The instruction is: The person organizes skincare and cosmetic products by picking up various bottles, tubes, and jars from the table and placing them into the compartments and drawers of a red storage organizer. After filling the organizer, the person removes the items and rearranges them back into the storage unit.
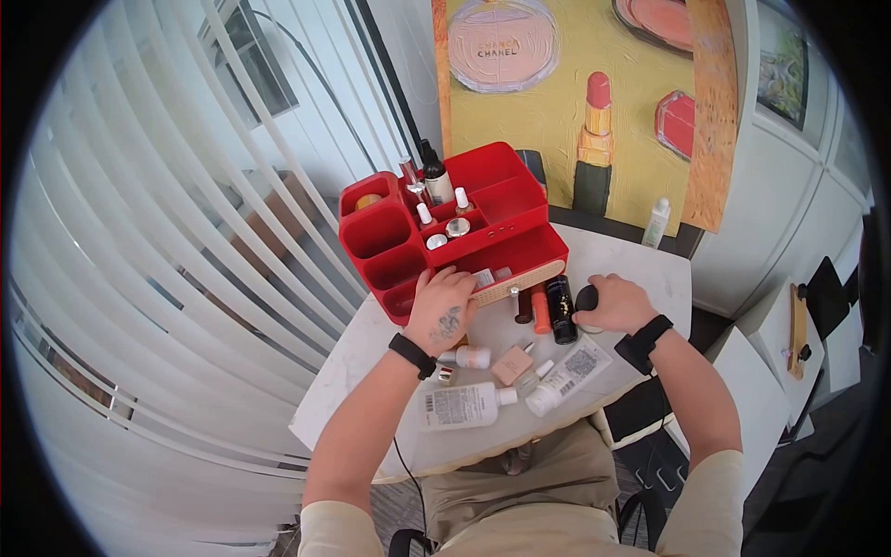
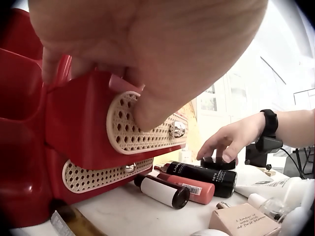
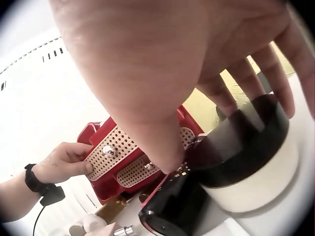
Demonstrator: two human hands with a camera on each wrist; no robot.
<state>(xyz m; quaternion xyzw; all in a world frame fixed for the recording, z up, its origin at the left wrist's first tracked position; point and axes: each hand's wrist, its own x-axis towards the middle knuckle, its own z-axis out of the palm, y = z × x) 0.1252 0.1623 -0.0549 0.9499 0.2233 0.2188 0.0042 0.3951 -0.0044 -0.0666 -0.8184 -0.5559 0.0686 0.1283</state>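
A red organizer [image 1: 399, 223] has its upper drawer [image 2: 83, 118] pulled out. The left hand [image 1: 441, 311] grips the drawer's left end, its thumb on the woven front panel [image 2: 147, 132] and its other fingers over the top edge. Small items lie inside the drawer. To the right, the right hand [image 1: 622, 304] holds a round jar with a black lid [image 3: 246, 147] and a pale base [image 3: 256, 189], thumb on one side and fingers on the other. Beside the jar lies a black bottle [image 1: 561, 311], next to an orange-red tube [image 1: 540, 311] and a dark brown bottle [image 2: 162, 191].
Nearer the body on the white table [image 1: 371, 371] lie a white bottle [image 1: 459, 407], a white tube [image 1: 571, 374], a pink box [image 1: 512, 365] and a small clear bottle [image 1: 529, 382]. A pale bottle [image 1: 657, 223] stands at the back right, near a painting [image 1: 548, 130].
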